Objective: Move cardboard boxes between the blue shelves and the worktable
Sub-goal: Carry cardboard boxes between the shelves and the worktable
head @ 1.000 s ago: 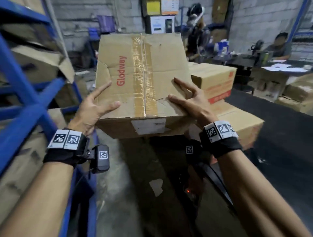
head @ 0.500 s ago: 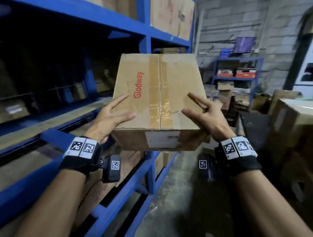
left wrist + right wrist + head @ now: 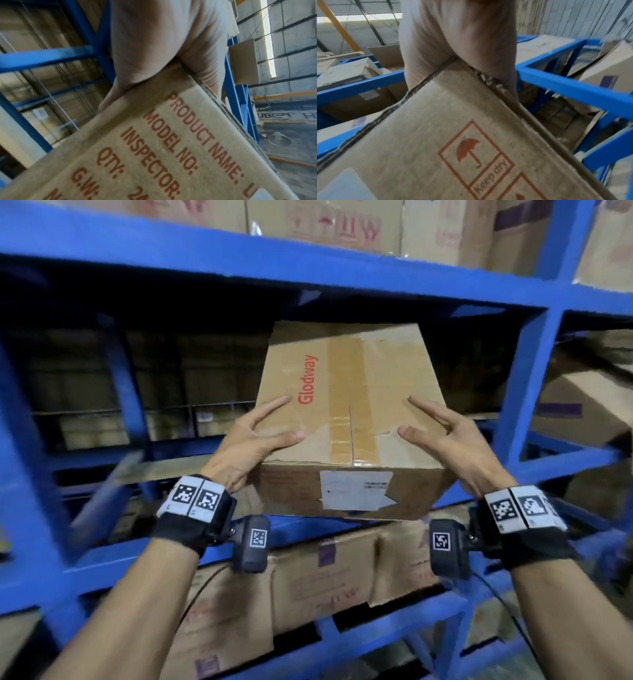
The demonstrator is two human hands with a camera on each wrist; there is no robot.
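Cardboard box (image 3: 346, 419), brown and dented, sealed with tan tape and printed "Glodway" in red, was held up in front of the blue shelves (image 3: 274, 265), at the opening of the middle tier. It was clamped between the left hand (image 3: 251, 445) and the right hand (image 3: 452, 440), thumbs laid on top, fingers spread. A white label was seen on its near face. Red "PRODUCT NAME" lettering was shown only by the left wrist view, a "Keep dry" umbrella mark and frayed corrugated edges only by the right.
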